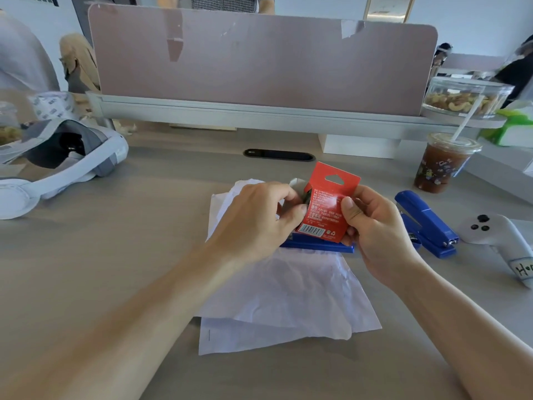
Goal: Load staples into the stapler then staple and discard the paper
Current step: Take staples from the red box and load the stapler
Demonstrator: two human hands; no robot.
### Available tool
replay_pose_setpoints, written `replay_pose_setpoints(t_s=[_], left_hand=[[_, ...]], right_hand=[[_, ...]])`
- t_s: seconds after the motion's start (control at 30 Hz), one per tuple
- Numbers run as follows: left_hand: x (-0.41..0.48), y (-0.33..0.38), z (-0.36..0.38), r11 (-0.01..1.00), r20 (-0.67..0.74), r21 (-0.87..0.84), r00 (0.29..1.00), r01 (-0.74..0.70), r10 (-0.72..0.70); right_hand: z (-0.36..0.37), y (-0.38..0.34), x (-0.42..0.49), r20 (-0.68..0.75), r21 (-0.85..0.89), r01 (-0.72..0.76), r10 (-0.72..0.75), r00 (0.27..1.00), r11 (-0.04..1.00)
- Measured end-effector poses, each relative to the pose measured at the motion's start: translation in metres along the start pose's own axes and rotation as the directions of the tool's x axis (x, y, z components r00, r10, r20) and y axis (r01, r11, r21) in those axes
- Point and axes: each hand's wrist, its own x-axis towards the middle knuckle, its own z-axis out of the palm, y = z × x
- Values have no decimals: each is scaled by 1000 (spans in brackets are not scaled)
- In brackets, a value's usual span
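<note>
My right hand (372,226) holds a red staple box (327,206) upright above the desk, thumb on its printed back. My left hand (259,217) pinches at the box's open white flap on its left side; what its fingertips grip is hidden. Under the box lies a blue stapler (317,246) on crumpled white paper sheets (288,301). A second blue stapler (427,226) rests on the desk to the right, its top hinged open.
A white VR headset (57,163) lies at the far left. An iced drink cup with a straw (444,166) and a white controller (496,229) stand to the right. A pink divider panel (259,62) and a jar of nuts (464,96) are at the back.
</note>
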Motion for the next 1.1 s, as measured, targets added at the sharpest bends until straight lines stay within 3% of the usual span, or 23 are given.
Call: replay_pose_setpoints(t_s=[0.07,0.2,0.4,0.6,0.77,0.83,1.0,1.1], left_hand=[[1,-2,1,998,0,70,1000,5,-5],[4,-3,-8,996,39,-72,998,57,-55],[22,-20,-33,985,30,-17,985,172,-171],[17,-68,-48,885,121,-194,905,424,-408],[7,-99,-49,817,96,-263,857,513,-507],[3,-107,-49,835,97,-213,862,507,-498],[1,-108,-51,895,142,139,885,425,-443],[1,-111,-52,892,125,202,893,404,-433]], right_hand=[[2,-1,-1,-2,-37,15,-15,1000,999],[9,-9,4,28,-94,5,-2,1000,996],[30,-19,52,79,-136,-170,182,980,976],[73,-12,88,227,-245,-286,342,912,926],[104,-1,102,291,-356,-288,399,870,889],[113,2,104,310,-409,-283,423,851,868],[127,15,108,322,-483,-298,484,814,823],[129,18,111,328,-497,-270,467,821,824]])
